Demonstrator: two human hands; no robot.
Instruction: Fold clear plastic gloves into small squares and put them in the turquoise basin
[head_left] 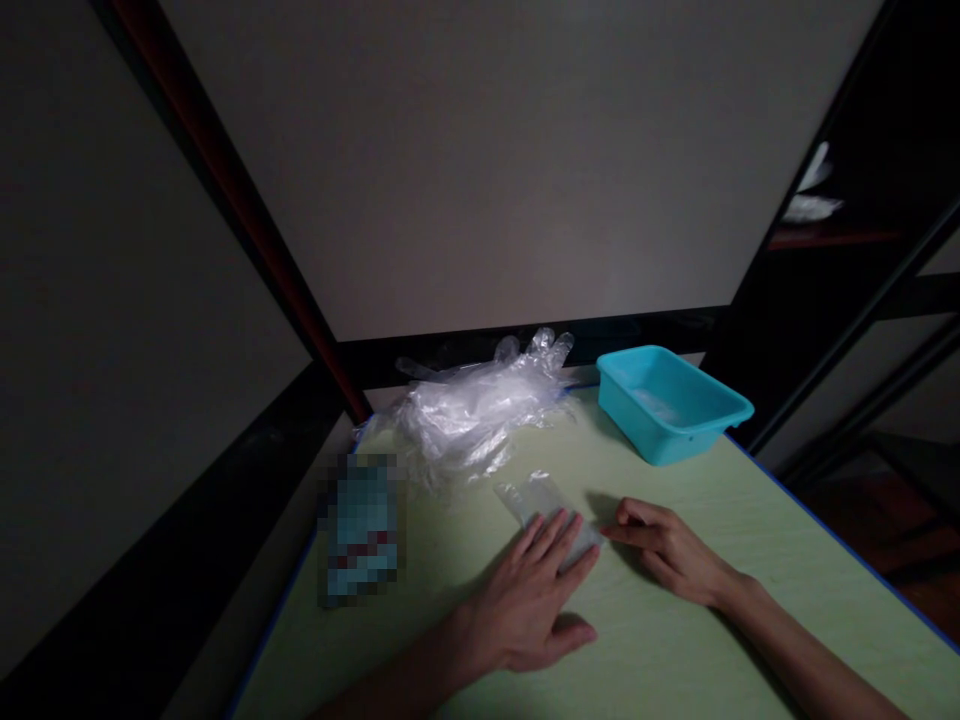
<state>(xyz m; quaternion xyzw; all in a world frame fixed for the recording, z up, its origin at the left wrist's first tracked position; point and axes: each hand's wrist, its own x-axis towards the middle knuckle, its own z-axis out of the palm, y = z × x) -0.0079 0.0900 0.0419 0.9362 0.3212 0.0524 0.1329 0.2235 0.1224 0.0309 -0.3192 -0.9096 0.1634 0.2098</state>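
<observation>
A thin, clear plastic piece [547, 497], folded flat, lies on the pale green table [750, 520]. My left hand [532, 595] rests on it with spread fingers, the fingertips pressing its near part. At the right end of the plastic, my right hand [667, 550] touches the corner with its index finger stretched out and the other fingers curled. Whether that hand pinches the edge is too small to tell. Behind them a crumpled heap of clear plastic gloves [472, 405] lies near the back edge.
A turquoise basin [667, 440] stands at the back right, with something whitish inside. A blurred blue-green packet [364, 530] lies at the left edge. A wall panel [487, 180] rises behind the table.
</observation>
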